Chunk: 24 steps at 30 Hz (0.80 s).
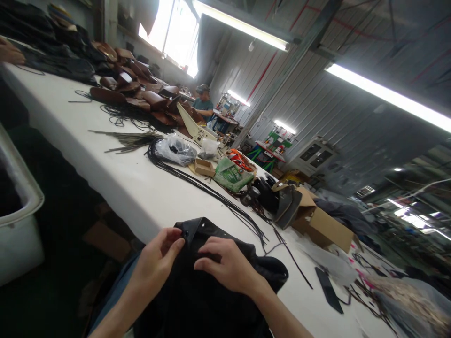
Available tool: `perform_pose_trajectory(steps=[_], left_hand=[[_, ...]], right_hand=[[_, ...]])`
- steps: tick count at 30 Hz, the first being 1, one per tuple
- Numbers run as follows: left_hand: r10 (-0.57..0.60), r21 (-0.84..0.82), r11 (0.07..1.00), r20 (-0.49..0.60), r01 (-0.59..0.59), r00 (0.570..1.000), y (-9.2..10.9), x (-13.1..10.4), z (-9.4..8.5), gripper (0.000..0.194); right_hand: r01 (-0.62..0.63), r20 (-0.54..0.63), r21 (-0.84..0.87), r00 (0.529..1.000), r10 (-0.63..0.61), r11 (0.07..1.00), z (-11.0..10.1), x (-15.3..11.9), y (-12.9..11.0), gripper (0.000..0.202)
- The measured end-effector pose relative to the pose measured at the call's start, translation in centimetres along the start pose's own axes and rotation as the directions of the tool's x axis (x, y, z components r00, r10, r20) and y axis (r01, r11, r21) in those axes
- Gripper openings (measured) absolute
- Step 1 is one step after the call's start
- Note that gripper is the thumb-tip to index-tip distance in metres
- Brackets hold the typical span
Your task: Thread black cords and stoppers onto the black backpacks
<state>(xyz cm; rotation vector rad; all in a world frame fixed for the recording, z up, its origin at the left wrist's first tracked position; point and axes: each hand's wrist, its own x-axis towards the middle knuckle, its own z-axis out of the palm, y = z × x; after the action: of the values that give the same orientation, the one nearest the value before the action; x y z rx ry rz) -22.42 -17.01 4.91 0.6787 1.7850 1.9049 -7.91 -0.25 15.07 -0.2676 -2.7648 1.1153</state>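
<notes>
A black leather-like piece (211, 300) with small holes along its upper edge lies over my lap and the table edge. My left hand (164, 249) pinches its top left corner between thumb and fingers, beside a hole. Over the middle of the piece is my right hand (225, 263), its fingers curled and the thumb close beneath them. Whether anything small sits in those right fingers is hidden. Long black cords (207, 190) run along the table just beyond the piece.
Across the white table (141, 183) are brown leather pieces (151, 98), a clear plastic bag (176, 149), a green bag (232, 173), and a cardboard box (324, 225). A white bin (21, 234) stands at left. One person (203, 103) sits far back; another person's hand (10, 51) shows at far left.
</notes>
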Motion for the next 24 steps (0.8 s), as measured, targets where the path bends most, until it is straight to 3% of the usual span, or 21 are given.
perform_pose_trajectory(steps=[4,7,9,14,24], left_hand=[[0.045,0.198,0.980,-0.082,-0.028,0.996,-0.2,-1.8,0.8,0.073],[0.066,0.321,0.947,-0.099,-0.031,0.993,-0.4,-2.3,1.6,0.086],[0.078,0.350,0.936,-0.095,-0.040,0.992,-0.5,-2.4,2.2,0.080],[0.193,0.316,0.936,-0.101,-0.153,0.976,-0.1,-2.3,3.7,0.054],[0.265,0.376,0.905,-0.141,-0.196,0.954,0.7,-2.8,3.8,0.052]], right_hand=[[-0.166,-0.022,0.080,0.985,0.168,0.983,0.1,1.0,1.3,0.031],[-0.237,0.035,0.122,0.971,0.235,0.964,-0.4,1.3,2.0,0.029],[-0.258,0.035,0.157,0.966,0.256,0.953,-0.7,1.4,2.1,0.025],[-0.187,-0.110,0.051,0.975,0.192,0.981,-0.6,1.8,2.0,0.014],[-0.120,-0.108,0.121,0.985,0.133,0.985,1.2,3.4,1.3,0.022]])
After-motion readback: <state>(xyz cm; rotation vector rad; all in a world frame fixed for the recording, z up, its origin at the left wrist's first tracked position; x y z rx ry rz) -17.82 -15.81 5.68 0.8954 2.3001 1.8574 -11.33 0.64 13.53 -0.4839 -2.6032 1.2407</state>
